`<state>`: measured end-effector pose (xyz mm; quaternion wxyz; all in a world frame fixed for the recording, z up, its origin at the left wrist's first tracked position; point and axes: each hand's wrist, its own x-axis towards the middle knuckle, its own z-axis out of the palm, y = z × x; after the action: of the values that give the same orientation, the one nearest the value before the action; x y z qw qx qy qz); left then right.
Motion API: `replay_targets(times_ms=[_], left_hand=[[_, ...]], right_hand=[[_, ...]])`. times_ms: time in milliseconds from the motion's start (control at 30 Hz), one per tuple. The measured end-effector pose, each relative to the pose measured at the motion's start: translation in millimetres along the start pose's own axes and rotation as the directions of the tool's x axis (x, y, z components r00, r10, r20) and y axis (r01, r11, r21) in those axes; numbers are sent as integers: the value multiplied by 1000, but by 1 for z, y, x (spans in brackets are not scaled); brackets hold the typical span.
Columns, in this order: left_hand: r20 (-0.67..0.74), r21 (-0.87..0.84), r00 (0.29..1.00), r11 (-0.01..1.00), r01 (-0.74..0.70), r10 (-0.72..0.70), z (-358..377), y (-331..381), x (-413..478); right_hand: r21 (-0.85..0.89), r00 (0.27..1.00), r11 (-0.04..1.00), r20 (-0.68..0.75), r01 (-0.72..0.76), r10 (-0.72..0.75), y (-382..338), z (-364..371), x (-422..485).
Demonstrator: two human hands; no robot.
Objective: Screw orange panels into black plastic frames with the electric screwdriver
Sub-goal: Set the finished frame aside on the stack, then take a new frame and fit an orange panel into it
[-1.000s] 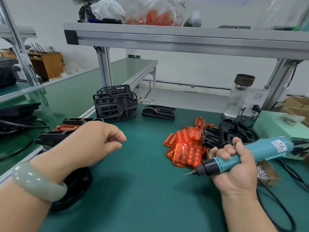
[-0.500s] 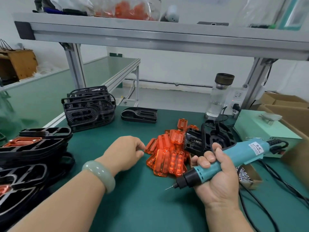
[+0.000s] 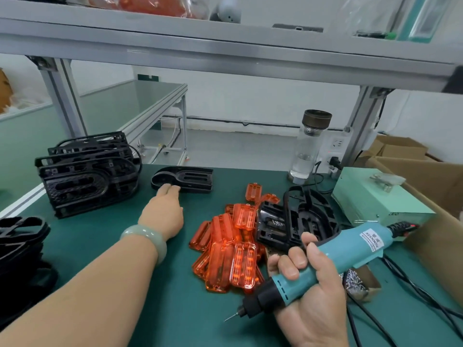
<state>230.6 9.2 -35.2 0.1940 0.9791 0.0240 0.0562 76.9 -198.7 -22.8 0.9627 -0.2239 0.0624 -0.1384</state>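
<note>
My left hand stretches forward, its fingertips touching the near edge of a single black plastic frame lying flat at the back of the green table. My right hand grips the teal electric screwdriver, bit pointing down-left just above the mat. A heap of orange panels lies between the two hands. More black frames lean behind the heap.
A stack of black frames stands at the back left, another pile at the left edge. A glass bottle, a pale green power box, a small box of screws, cables and cardboard boxes crowd the right side.
My left hand has reached forward from beside the orange panels to the lone black frame. The view has swung right; the screwdriver hand keeps its grip.
</note>
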Motion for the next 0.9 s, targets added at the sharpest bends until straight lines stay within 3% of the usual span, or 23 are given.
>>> replay_targets(times_ms=[167,400,900], left_hand=[[59,114,996,991,64,-71,-1,-6,30],[137,218,989,976,24,-55,0,-11,45],[-151,247,988,966,72,-36,-9,-15,-20]], right_hand=[[18,1000,1000,-25,7,-6,1,0,2],[13,999,1000,-35,4,-4,2,-2,3],[-18,1000,1000,-4,12,-12,3,-2,1]])
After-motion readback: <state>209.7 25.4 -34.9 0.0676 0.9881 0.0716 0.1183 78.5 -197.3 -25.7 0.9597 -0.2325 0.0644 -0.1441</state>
